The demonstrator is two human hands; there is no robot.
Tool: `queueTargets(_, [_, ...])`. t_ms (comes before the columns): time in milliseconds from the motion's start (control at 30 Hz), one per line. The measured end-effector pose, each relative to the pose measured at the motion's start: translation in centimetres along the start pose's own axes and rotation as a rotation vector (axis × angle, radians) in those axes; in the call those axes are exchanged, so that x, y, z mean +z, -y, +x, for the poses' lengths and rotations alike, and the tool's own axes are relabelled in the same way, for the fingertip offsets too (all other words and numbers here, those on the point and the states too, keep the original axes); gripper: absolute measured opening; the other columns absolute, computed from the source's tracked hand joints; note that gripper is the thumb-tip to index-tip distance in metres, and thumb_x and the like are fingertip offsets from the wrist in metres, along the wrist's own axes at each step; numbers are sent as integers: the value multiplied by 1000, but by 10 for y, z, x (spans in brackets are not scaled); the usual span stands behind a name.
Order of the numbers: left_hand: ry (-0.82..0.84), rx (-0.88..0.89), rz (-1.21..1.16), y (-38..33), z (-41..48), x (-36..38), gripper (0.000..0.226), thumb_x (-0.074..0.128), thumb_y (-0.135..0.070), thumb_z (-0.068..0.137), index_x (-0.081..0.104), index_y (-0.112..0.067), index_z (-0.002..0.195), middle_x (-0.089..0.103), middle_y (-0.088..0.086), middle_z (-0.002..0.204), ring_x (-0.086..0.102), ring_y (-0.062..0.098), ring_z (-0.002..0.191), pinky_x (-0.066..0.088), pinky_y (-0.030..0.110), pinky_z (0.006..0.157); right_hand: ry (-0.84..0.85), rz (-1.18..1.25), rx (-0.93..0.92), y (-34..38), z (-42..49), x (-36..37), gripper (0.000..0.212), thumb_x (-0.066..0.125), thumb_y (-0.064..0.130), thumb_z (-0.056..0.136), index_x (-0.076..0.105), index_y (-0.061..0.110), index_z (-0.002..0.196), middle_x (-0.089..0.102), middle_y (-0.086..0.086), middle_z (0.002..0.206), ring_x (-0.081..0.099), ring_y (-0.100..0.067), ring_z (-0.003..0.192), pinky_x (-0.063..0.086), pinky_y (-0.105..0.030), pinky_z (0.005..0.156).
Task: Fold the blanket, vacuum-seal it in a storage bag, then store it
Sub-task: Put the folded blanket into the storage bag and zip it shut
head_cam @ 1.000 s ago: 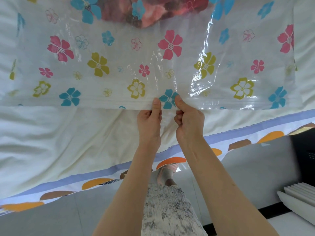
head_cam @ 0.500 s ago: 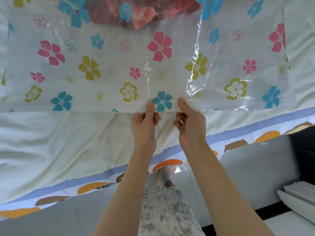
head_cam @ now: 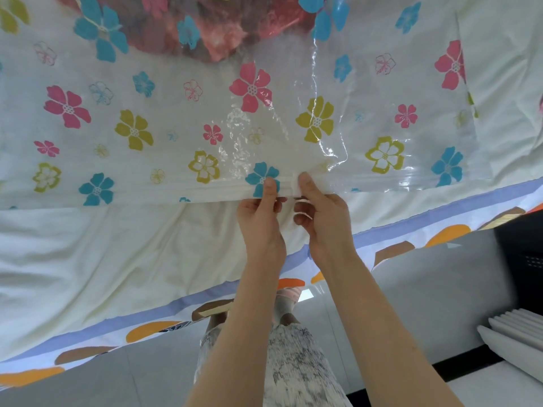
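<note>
Hands (head_cam: 260, 221) (head_cam: 323, 218) pinch storage bag (head_cam: 176, 127) edge on cream bedsheet (head_cam: 117, 248)

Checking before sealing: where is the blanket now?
The blanket shows at top centre of the head view, inside the storage bag, far from the near edge pinched by the left hand and right hand.

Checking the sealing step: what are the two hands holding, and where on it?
Both the left hand and right hand pinch the clear flower-printed plastic storage bag at its near zip edge, about midway along.
</note>
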State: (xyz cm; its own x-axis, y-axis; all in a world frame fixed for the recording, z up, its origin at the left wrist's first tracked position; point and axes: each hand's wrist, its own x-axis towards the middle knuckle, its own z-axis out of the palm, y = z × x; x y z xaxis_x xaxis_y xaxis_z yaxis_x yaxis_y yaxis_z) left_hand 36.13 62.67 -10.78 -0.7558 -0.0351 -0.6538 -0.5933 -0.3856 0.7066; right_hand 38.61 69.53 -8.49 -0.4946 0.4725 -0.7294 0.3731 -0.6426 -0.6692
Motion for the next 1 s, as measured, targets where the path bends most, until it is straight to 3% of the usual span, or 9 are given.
queueTargets(100, [86,-108,-81,3,-5,9,15,54,-20,93,63,-8,91,61,2,77,57,14,70,47,27,65,2,-104,-34,-8,-3,10,20,70,16,85,67,3,69,59,0,54,51,-11,53,40,-20,50])
queueTargets(233, [133,-117,24,4,-3,13,28,51,-23,96,64,-17,72,55,-4,61,51,10,60,41,23,58,-57,-58,-32,-6,0,12,39,69,13,85,52,5,51,43,2,41,38,-10,41,35,-18,43])
queueTargets(333, [165,-29,43,4,0,5,31,51,-18,96,69,-19,71,60,-2,69,51,14,69,44,24,64,-43,64,-15,-5,-2,12,40,67,4,85,47,7,50,34,0,42,30,-11,39,30,-18,40])
queueTargets(467, [140,-15,39,5,3,1,21,51,-15,95,60,-15,76,48,-6,61,37,6,55,35,22,59,-99,202,30,0,-3,5,40,66,1,85,45,10,52,34,4,42,27,-9,40,27,-18,39])
queueTargets(600, [139,-1,31,7,5,-2,21,50,-13,96,51,-15,75,35,-4,60,30,6,51,27,24,56,-139,192,12,6,3,-8,39,68,3,84,41,14,58,33,5,43,26,-9,41,27,-18,40])
queueTargets(833, [150,0,-11,8,7,-3,25,49,-10,96,47,-14,72,32,-8,54,28,6,49,27,20,52,-188,200,-7,13,8,-22,46,68,2,84,34,17,56,28,3,47,21,-11,44,24,-20,42])
queueTargets(933, [137,-9,-36,10,6,-1,24,49,-10,97,47,-14,73,32,-8,52,28,6,49,27,19,51,-164,182,16,13,9,-27,37,68,5,84,43,14,59,34,1,50,26,-12,46,26,-21,45])
queueTargets(1000, [123,-22,-74,11,5,0,20,49,-12,97,51,-14,77,34,-8,53,30,6,50,29,18,51,-115,177,71,17,9,-33,15,69,12,84,58,10,73,49,2,57,41,-12,51,35,-22,50])
